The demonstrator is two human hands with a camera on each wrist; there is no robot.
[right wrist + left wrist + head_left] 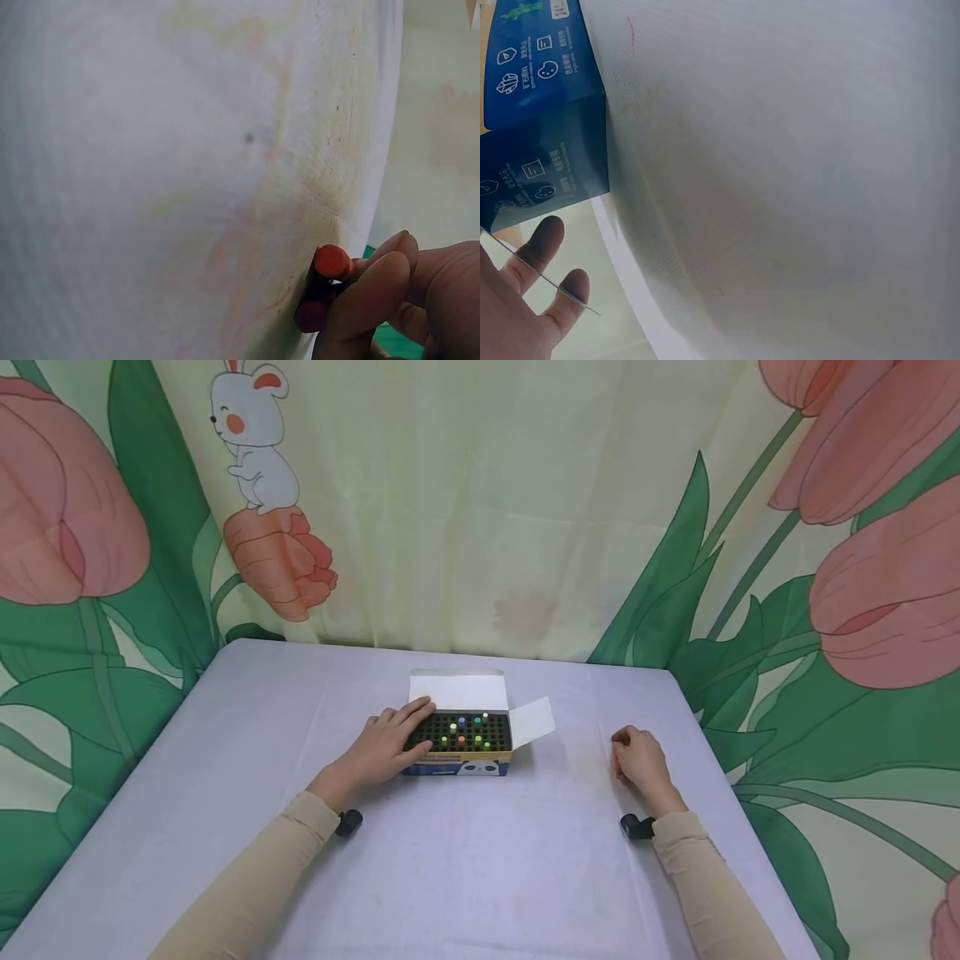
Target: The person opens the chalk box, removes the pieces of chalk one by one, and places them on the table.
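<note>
A person seated at a desk [480, 877] covered in a pale cloth rests the left hand [390, 745] on the near left corner of an open box [460, 753] of crayons, fingers stretched flat over its dark tray with no grip closed on anything. The box sits near the middle of the desk, its white lid [457, 690] folded back toward the far edge and a side flap [532, 722] standing out to the right. A few crayons [465, 732] in green, blue, orange and yellow stand upright in the tray's holes. The left wrist view shows the box's blue printed side [544, 112] just beside the straight fingertips [546, 238].

Well to the right of the box, the right hand [639, 758] lies on the cloth, curled. The right wrist view shows its fingers [375, 289] clamped in a tight grip on an orange-red crayon [324, 285], whose rounded end pokes out above the fingertips, close against the stained cloth [187, 172].

Behind the desk hangs a curtain [525, 510] printed with pink tulips, green leaves and a white rabbit [251, 439].
</note>
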